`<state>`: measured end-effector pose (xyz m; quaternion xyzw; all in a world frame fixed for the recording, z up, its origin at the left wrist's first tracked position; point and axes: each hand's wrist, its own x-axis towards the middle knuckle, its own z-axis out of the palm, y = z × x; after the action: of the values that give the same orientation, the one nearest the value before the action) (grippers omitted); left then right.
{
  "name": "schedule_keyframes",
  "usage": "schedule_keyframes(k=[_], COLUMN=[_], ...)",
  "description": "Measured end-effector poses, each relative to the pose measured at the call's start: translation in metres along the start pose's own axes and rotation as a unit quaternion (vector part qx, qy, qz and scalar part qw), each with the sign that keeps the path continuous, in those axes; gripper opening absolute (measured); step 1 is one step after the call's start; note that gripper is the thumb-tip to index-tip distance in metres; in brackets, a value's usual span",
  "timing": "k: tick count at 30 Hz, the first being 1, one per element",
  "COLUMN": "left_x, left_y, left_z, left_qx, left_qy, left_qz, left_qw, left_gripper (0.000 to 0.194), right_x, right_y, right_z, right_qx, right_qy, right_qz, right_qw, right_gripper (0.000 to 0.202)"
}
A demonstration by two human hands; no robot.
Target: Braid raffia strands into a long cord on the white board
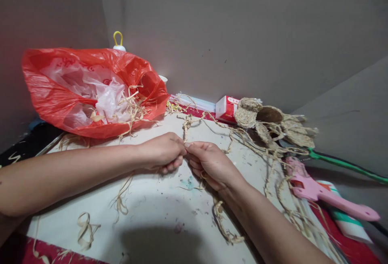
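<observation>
My left hand [167, 153] and my right hand [209, 162] meet over the middle of the white board [151, 223]. Both are closed, fingertips pinching a braided straw cord [186, 124] that runs away from me between them. The exact grip on the strands is hidden by the fingers. More of the braid [222, 223] lies looped below my right wrist and off to the right. A few loose straw strands [120, 201] trail on the board under my left forearm.
A red plastic bag [57, 106] with straw strips stands at the left. To the right lie woven straw pieces [247, 112], a red-and-white box [226, 108], a pink glue gun [315, 187] and a white-and-green tube [348, 219]. Grey walls close the back.
</observation>
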<state>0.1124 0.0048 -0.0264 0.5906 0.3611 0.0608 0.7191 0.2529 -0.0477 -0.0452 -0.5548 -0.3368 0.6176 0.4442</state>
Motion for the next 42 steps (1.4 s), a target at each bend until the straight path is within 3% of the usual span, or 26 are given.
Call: schedule_keyframes(k=[6,14,18,22,26,28,31,32,33,37,39,42], left_x=[0.001,0.001,0.004,0.001,-0.003,-0.001,0.004,0.006,0.007,0.011,0.012,0.012], left_y=[-0.017,-0.022,-0.019,-0.005,0.015,0.021,0.019,0.016,0.013,-0.001,-0.004,-0.006], left_z=[0.018,0.018,0.017,0.011,-0.007,-0.017,-0.023,-0.023,-0.021,-0.011,-0.009,-0.012], left_qx=[0.008,0.056,0.039,0.015,0.042,0.09,0.138,0.127,0.101,-0.019,-0.018,0.041], left_qy=[0.051,0.085,0.05,-0.005,-0.042,0.003,0.155,0.178,0.169,0.024,0.018,0.043], left_qz=[0.075,0.116,0.118,0.089,0.004,0.013,0.128,0.154,0.159,0.078,0.078,0.128], left_qw=[0.996,0.988,0.991,0.996,0.998,0.996,0.97,0.964,0.967,0.996,0.997,0.99], left_gripper=[0.013,0.014,0.013,0.011,0.011,0.014,0.012,0.012,0.012,0.014,0.019,0.02], right_x=[-0.002,-0.002,-0.004,-0.002,0.0,0.001,0.001,0.001,0.001,0.002,0.002,0.002], right_y=[0.003,0.006,0.003,0.002,0.0,-0.002,-0.003,-0.003,-0.003,-0.004,-0.004,-0.004], right_z=[0.004,0.009,0.012,0.007,0.001,0.0,-0.001,-0.001,-0.001,-0.002,-0.003,-0.006], right_qx=[0.053,0.045,0.037,0.042,0.066,0.072,0.072,0.07,0.068,0.054,0.05,0.036], right_qy=[-0.027,-0.036,-0.032,-0.037,-0.039,-0.045,-0.059,-0.064,-0.068,-0.083,-0.086,-0.091], right_qz=[0.003,-0.016,-0.032,-0.034,-0.035,-0.032,-0.026,-0.025,-0.024,-0.014,-0.009,-0.005], right_qw=[0.998,0.998,0.998,0.998,0.996,0.996,0.995,0.995,0.995,0.995,0.995,0.995], right_gripper=[0.036,0.036,0.038,0.034,0.037,0.039,0.038,0.036,0.035,0.032,0.033,0.035])
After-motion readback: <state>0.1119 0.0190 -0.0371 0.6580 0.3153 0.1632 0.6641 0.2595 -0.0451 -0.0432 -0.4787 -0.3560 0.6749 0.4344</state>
